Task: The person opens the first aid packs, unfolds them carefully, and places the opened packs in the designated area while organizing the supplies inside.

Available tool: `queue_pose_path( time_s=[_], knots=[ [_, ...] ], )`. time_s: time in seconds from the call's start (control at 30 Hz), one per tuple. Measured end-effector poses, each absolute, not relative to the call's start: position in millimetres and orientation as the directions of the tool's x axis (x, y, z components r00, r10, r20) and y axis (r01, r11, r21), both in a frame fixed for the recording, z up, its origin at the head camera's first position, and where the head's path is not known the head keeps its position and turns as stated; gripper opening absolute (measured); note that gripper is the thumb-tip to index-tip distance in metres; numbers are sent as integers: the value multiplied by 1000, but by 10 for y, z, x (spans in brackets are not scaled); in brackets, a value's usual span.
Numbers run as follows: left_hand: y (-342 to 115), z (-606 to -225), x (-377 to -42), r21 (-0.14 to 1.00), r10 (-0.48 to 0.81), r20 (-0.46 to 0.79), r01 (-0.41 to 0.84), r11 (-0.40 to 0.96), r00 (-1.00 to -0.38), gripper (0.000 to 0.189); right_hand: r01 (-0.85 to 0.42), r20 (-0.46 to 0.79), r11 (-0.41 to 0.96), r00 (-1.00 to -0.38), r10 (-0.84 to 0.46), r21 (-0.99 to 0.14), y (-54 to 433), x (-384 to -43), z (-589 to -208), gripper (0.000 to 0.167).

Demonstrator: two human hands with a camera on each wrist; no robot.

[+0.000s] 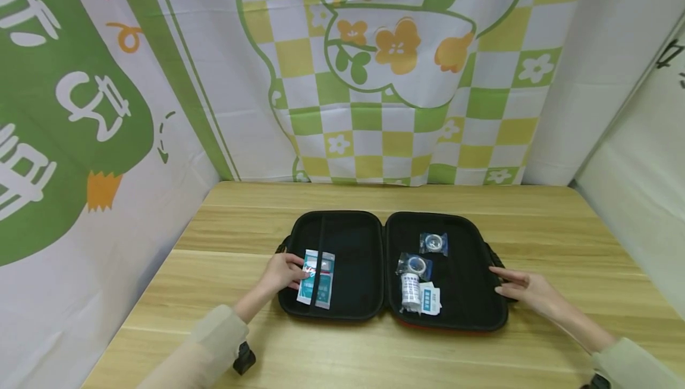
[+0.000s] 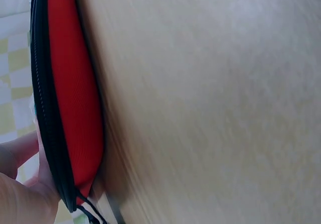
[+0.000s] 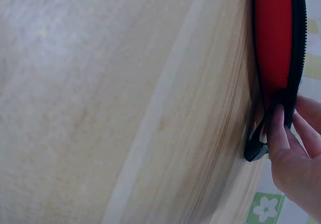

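A zippered case (image 1: 355,228), black inside and red outside, lies unfolded on the table. Teal-and-white packets (image 1: 323,297) sit under a black strap (image 1: 321,228) in its left half. My left hand (image 1: 279,272) reaches over the left rim, fingers extended, fingertips at the packets' left edge; in the left wrist view the rim hides part of that hand. At the opposite rim, my right hand (image 1: 527,289) pinches the case's edge by its handle, thumb (image 3: 279,126) outside and fingers over the top. The right half holds two bagged tape rolls (image 1: 432,242), a white wrapped roll (image 1: 410,291) and small blue-and-white packets (image 1: 430,301).
The wooden table (image 1: 342,356) runs back to a patterned curtain (image 1: 369,139), with more printed cloth (image 1: 176,109) along the left and plain white cloth at the right. A black strap loop (image 3: 257,148) hangs from the case's right side.
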State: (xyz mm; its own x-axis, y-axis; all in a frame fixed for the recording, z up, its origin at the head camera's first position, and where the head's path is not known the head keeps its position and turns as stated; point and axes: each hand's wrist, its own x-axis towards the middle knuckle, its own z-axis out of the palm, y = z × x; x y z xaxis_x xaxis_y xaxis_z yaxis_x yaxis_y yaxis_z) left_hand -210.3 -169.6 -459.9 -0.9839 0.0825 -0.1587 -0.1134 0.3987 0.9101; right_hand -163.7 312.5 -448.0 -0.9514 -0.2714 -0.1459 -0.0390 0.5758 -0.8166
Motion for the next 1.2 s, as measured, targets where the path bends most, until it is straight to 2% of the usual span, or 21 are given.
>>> queue_pose_path(
  time_s=[0.17, 0.7, 0.83, 1.2],
  knots=[
    [-1576, -4520, -2038, 883, 36, -178, -144, 448, -983, 26, -42, -139, 573, -954, -267, -818, 3127, -1635, -4491, 53],
    [-1479, -4625, -2036, 899, 65, -168, -126, 419, -984, 12, -19, -156, 579, -955, -251, -815, 3149, -1642, -4498, 55],
    [-1485, -4636, -2034, 887, 58, -152, -110, 448, -987, 8, -20, -156, 581, -955, -251, -814, 3136, -1644, -4495, 54],
    [-1507, -4583, -2015, 897, 95, -206, -149, 416, -974, 16, -27, -152, 561, -951, -270, -827, 3138, -1646, -4489, 54]
  ],
)
